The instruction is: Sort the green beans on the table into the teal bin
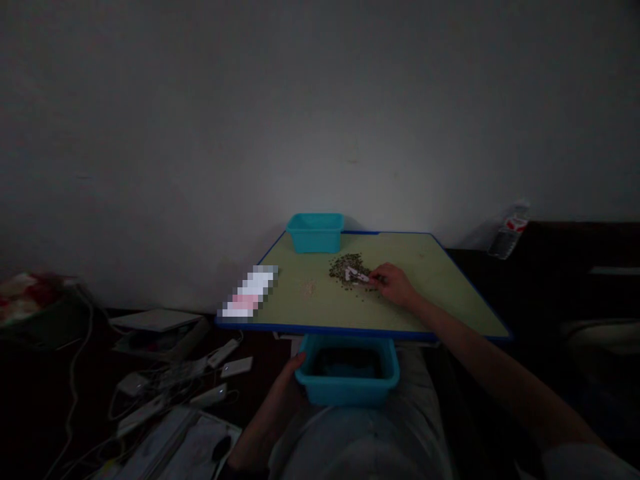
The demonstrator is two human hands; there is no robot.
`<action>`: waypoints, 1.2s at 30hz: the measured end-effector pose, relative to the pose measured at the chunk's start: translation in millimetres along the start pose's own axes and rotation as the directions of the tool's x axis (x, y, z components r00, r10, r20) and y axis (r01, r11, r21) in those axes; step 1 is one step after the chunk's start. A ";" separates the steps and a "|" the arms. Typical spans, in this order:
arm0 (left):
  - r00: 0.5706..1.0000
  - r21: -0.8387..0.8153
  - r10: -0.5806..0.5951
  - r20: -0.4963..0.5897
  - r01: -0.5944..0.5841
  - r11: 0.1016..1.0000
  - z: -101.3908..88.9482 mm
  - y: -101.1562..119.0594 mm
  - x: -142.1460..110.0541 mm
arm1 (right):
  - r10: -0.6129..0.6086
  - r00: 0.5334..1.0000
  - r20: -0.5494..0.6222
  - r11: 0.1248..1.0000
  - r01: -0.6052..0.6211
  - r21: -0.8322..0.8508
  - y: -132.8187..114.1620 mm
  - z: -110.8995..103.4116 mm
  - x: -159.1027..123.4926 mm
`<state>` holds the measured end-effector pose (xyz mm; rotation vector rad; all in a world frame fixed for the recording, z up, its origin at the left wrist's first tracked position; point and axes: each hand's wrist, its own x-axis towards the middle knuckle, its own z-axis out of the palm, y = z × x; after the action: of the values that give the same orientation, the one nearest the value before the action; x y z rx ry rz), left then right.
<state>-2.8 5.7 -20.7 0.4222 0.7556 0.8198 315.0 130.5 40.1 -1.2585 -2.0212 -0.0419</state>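
My right hand (393, 285) is over the small folding-style table (420, 257), its fingers closed on a small white flat tool (357, 275) whose exact kind I cannot make out. The tool lies among a spread of small dark grains or seeds (345, 262). To the left of them is a little patch of pale grains (309, 287). In my lap rests a blue plastic basin (350, 392) with something dark inside, hard to make out. My left hand (293, 379) grips its left rim.
A second blue basin (316, 239) stands at the table's back edge by the wall. A blurred-out phone-like screen (250, 293) lies at the left edge. Cables and power strips (185, 377) clutter the left. A plastic bottle (509, 232) is at the right.
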 end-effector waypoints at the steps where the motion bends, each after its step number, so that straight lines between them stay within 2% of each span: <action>1: 1.000 -0.001 0.002 0.007 -0.002 1.000 0.0 -0.1 0.2 | -0.005 1.000 -0.005 1.000 0.005 0.002 0.1 -0.1 0.2; 13: 0.998 -0.033 -0.010 0.069 0.013 0.999 -5.3 -0.7 -0.8 | 0.007 1.000 0.014 0.999 -0.008 0.039 -2.3 -2.6 1.1; 21: 1.000 -0.037 -0.020 0.013 0.020 0.999 -12.4 -6.4 10.5 | 0.041 0.999 -0.005 0.998 -0.040 0.054 1.9 -0.3 1.3; 27: 0.999 -0.034 -0.044 0.003 0.044 0.998 -5.7 -3.9 4.5 | 0.051 0.998 -0.022 0.997 -0.049 0.066 3.8 0.7 2.3; 31: 0.999 -0.041 -0.039 0.019 0.040 0.998 2.3 -2.4 -1.8 | 0.097 0.995 -0.036 0.990 -0.093 0.103 8.4 -11.3 1.0; 33: 1.000 -0.039 -0.026 0.006 0.026 0.999 4.1 -2.6 -2.2 | 0.099 0.995 -0.013 0.986 -0.096 0.136 11.0 -23.4 -4.5; 36: 1.000 -0.041 -0.026 -0.008 0.025 0.999 3.0 -3.5 -0.4 | 0.105 0.993 -0.047 0.989 -0.099 0.110 14.8 -44.7 -20.1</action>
<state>0.9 3.0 -20.7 0.3718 0.7498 0.8125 357.0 105.4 55.4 -1.2775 -1.8858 0.0808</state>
